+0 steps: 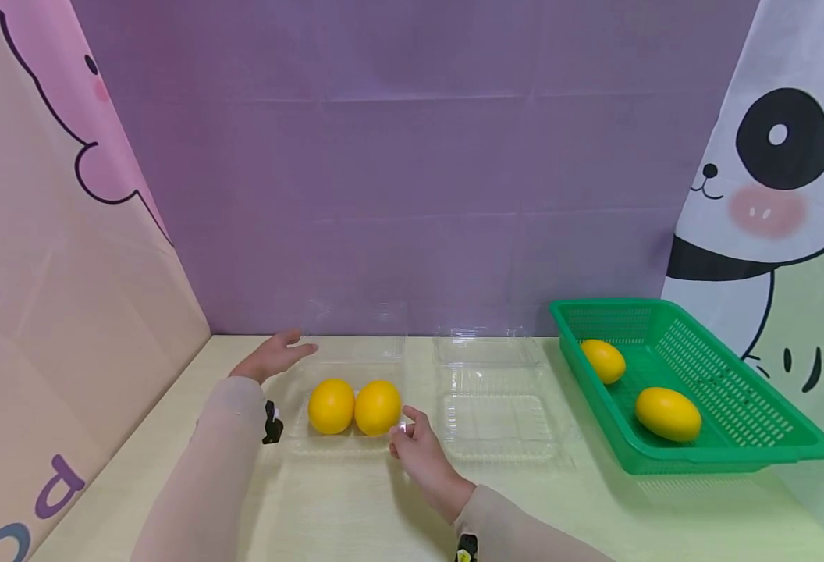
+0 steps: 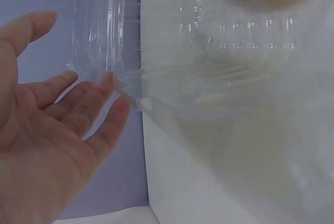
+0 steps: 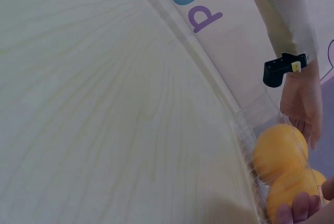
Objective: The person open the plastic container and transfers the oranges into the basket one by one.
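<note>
A clear plastic clamshell container (image 1: 335,449) stands on the table with its lid (image 1: 357,332) raised at the back. Two rounded yellow fruits (image 1: 331,407) (image 1: 378,407) sit side by side in its base. My left hand (image 1: 275,357) is at the lid's left side; in the left wrist view its relaxed fingertips (image 2: 107,83) meet the lid's edge. At the base's right side, my right hand (image 1: 426,460) holds the rim between thumb and curled fingers, close beside the right fruit. Those fingers (image 3: 300,205) are partly cut off in the right wrist view.
Right of it stands a second clear clamshell (image 1: 499,425), lid up, with no fruit inside. A green basket (image 1: 728,457) at the far right holds two oval yellow fruits (image 1: 603,361) (image 1: 668,414). A purple backdrop (image 1: 419,172) and printed side panels (image 1: 89,328) border the table.
</note>
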### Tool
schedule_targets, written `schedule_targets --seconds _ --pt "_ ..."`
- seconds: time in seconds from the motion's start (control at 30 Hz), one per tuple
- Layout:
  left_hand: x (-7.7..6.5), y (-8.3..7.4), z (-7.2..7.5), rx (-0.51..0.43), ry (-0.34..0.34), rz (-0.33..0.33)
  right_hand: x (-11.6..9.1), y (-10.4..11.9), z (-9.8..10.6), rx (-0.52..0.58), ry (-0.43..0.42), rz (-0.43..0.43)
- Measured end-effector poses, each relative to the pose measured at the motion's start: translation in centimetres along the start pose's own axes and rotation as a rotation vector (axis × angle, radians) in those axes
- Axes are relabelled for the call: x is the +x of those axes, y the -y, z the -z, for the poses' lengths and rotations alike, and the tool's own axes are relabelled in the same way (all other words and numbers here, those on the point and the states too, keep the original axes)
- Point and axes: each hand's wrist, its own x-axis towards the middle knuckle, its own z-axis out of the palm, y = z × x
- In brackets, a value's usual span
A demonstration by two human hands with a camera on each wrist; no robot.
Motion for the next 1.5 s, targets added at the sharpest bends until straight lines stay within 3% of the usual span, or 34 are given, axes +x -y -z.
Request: schedule_targets --seconds 0.23,0.53,1.0,1.33,1.5 --pt "0.1 -0.1 0.1 -0.028 0.047 0.017 -0.1 -0.1 0.0 -0.009 0.0 -0.01" --pt "-0.5 -0.3 0.6 -0.025 0.111 0.102 0.0 0.0 0.1 -0.011 -0.006 -0.034" --pt "-2.1 0.2 1.6 -0.164 0.181 0.16 -0.2 0.0 0.1 -0.001 -0.005 -0.012" --pt "-2.9 1.0 1.7 -0.144 0.198 0.169 -0.1 -0.1 0.1 0.008 -0.013 -0.019" --pt "-3.4 1.2 1.5 -0.123 0.239 0.157 -0.1 0.0 0.1 -0.001 -0.019 -0.026"
